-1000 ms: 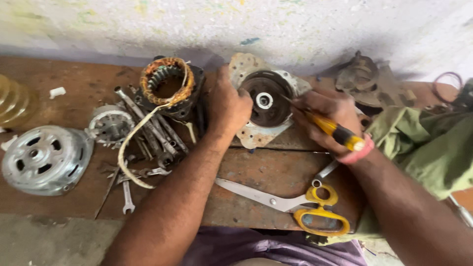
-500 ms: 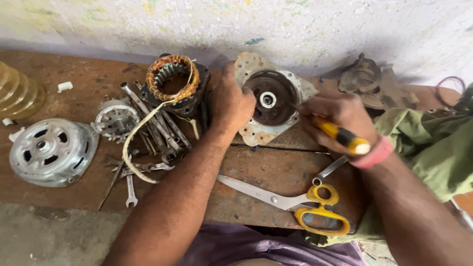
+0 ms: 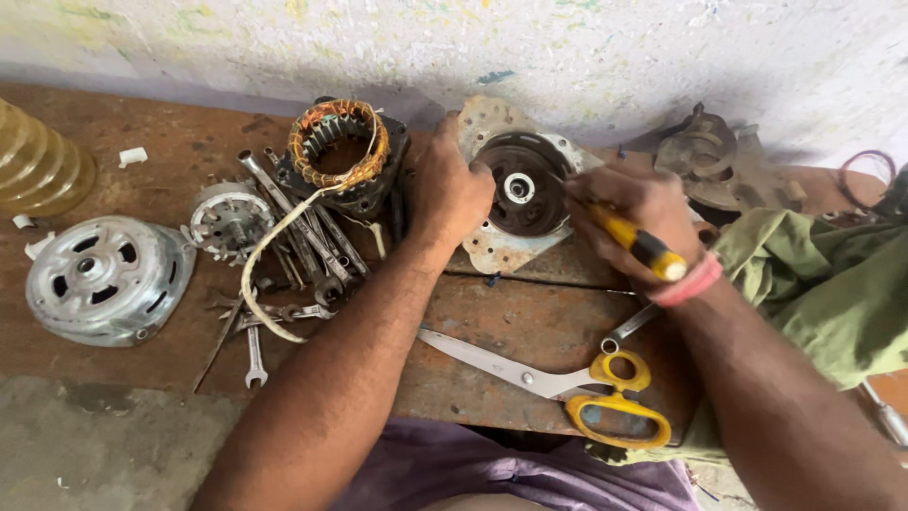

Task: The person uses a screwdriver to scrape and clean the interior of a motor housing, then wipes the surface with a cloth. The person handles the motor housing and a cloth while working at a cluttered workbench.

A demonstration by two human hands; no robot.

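A: Bench status? Biggest stuff first.

B: You're at a rusty brown workbench point(image 3: 558, 322), its far edge against a flecked wall. Crumpled green cloth point(image 3: 823, 284) sits at the right end. The silver vented motor cover point(image 3: 106, 277) lies near the left end, toward the front edge. An amber ribbed plastic piece point(image 3: 33, 161) is in the far left corner, partly out of frame.

A: The part you're working on?

B: The motor end housing point(image 3: 515, 189), a round dark cavity on a pale worn plate, sits at the far edge, right of centre. It's tilted up toward you, with a white bearing hub in the middle.

A: Hands?

B: Your left hand point(image 3: 452, 189) is clamped on the housing's left rim, fingers curled over the edge. Your right hand point(image 3: 636, 210) is closed around a yellow-handled screwdriver point(image 3: 636, 243); the shaft points into the cavity. I can't tell if the tip touches the metal; your fingers hide it.

A: Rest?

B: The stator point(image 3: 340, 151) with copper windings is just left of your left hand, at the far edge. A cream wire lead runs from it toward the front. A grey rotor piece point(image 3: 227, 220) lies between the stator and the silver cover. A pile of spanners point(image 3: 303, 237) is spread under and beside the stator. The yellow-handled scissors point(image 3: 558, 383) lie near the front edge, below your right wrist, blades pointing left. More dark motor parts point(image 3: 709, 156) sit at the far edge, right of the housing. Small white plastic bits point(image 3: 132, 156) are near the far left.
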